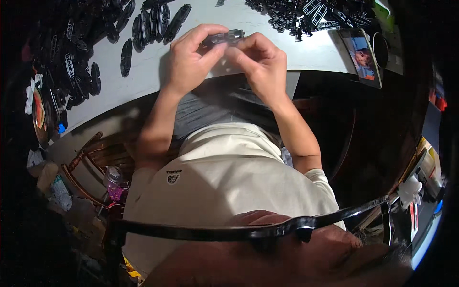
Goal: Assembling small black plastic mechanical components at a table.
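Both of my hands meet over the near edge of a white table (306,55). Between them is a small, dark, elongated plastic part (224,37). My left hand (193,60) pinches it from the left with thumb and fingers. On its right end, the fingertips of my right hand (262,64) are closed against it. My fingers cover much of the part, so its exact kind does not show. Left of my left hand lie several long black plastic pieces (155,23) of a similar shape, and a single black piece (126,58) lies apart from them.
A big heap of black pieces (71,52) covers the table's left side. Small black parts (306,14) are piled at the far right. A phone (362,56) showing a picture leans near the right edge. Beside me stand a wooden chair (86,158) and a clear jar (113,176).
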`<state>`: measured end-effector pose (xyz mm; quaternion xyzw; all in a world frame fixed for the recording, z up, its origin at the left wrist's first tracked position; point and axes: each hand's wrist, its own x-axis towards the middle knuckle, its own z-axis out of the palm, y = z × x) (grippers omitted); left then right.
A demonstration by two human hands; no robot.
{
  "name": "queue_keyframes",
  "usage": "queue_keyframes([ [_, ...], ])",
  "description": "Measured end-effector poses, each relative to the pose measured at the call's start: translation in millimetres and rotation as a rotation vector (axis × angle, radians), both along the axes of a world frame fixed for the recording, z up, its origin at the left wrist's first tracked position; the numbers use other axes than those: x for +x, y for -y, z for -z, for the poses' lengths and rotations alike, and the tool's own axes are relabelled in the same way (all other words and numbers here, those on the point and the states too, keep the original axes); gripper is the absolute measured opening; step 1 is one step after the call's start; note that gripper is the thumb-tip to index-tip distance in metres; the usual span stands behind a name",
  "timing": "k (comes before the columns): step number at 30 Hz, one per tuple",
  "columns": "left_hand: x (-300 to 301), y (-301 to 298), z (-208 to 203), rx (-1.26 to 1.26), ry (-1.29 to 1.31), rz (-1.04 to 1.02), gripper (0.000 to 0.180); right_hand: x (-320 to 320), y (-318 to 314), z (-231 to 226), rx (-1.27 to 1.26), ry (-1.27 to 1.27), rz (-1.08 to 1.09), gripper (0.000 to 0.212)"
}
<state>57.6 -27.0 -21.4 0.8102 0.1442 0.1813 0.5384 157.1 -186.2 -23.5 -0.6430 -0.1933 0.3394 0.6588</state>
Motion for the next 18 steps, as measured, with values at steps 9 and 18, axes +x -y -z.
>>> queue_keyframes([
  [9,-1.7,-0.2,2.0,0.035,0.008,-0.013,0.029,1.3,-2.9,-24.7,0.144,-0.025,0.055,0.024],
  [18,0.4,-0.4,-2.9,0.117,0.001,0.025,0.029,8.1,-8.2,-24.2,0.089,-0.247,-0.01,0.013],
])
